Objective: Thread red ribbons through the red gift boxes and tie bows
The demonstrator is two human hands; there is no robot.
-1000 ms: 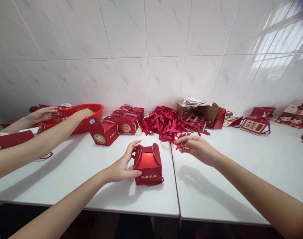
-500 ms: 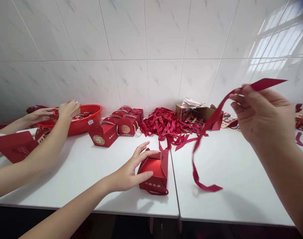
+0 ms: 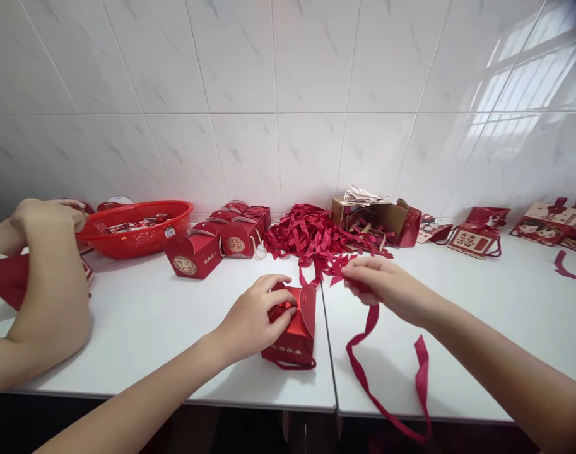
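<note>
My left hand (image 3: 259, 315) is on a small red gift box (image 3: 294, 337) near the table's front edge. Its fingers curl over the box's left top flap, with the thumb on the near side; the hand partly hides that flap. The right flap stands up, and a red cord handle hangs down the front, below gold lettering. To the right of the box, my right hand (image 3: 380, 287) pinches a dark red ribbon (image 3: 363, 372) near one end. From these fingers the ribbon curves down past the table edge, and its other end folds upward.
Behind the box lies a heap of red ribbons (image 3: 306, 233), beside an open carton (image 3: 387, 217). Finished-looking red boxes (image 3: 195, 252) stand left of the heap. A red plastic basket (image 3: 141, 243) and a co-worker's arms (image 3: 51, 271) are further left. Patterned boxes (image 3: 474, 239) line the back right.
My right hand has swung left and down with the ribbon, toward the box. My left fingers have curled inward over the box top. The co-worker's arms have drawn back left from the basket.
</note>
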